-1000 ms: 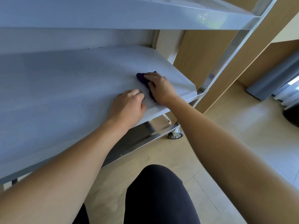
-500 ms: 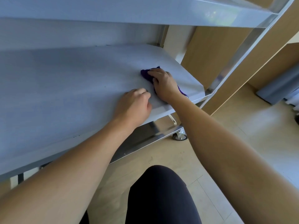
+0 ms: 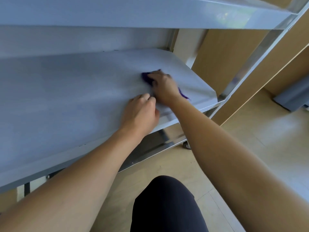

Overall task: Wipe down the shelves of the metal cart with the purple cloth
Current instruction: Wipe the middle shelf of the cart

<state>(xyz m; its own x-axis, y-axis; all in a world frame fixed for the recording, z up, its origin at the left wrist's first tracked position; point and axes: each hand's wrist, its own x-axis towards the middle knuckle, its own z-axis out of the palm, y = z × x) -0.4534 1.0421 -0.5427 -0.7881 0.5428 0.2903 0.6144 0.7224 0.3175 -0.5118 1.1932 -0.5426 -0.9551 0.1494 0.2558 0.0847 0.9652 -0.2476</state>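
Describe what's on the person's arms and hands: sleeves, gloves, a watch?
Nothing worn shows. The left arm and right arm are bare to the frame's edge; the left hand and right hand carry no gloves, watch or visible rings, though blur softens detail.

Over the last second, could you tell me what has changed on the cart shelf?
The right hand slid the purple cloth a little leftward along the middle shelf, away from its right edge; a tail of cloth now trails behind the wrist. The left hand stayed resting near the front edge, and the cloth stayed held.
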